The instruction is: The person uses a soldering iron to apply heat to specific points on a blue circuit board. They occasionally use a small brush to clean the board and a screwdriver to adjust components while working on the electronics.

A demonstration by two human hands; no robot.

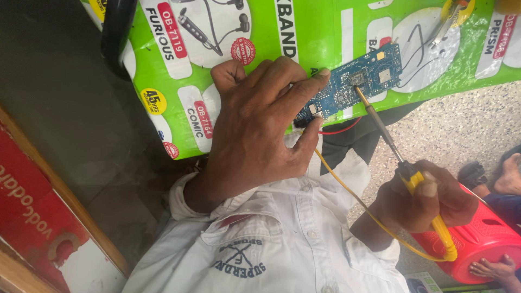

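A blue circuit board [362, 80] lies on a green printed sheet [304, 32]. My left hand [255, 125] pins the board's near end down with forefinger and thumb. In my right hand [426, 202] is a yellow-handled soldering iron [412, 179], whose metal tip touches a chip near the middle of the board. From under my left thumb a yellow wire [353, 198] runs toward my right wrist. A short red wire [339, 130] loops out just below the board.
A red rounded plastic object [483, 239] sits at the lower right, with another person's feet [507, 173] beside it on the speckled floor. A yellow-handled tool [453, 13] lies at the sheet's top right. A red-and-white box [38, 217] stands at the left.
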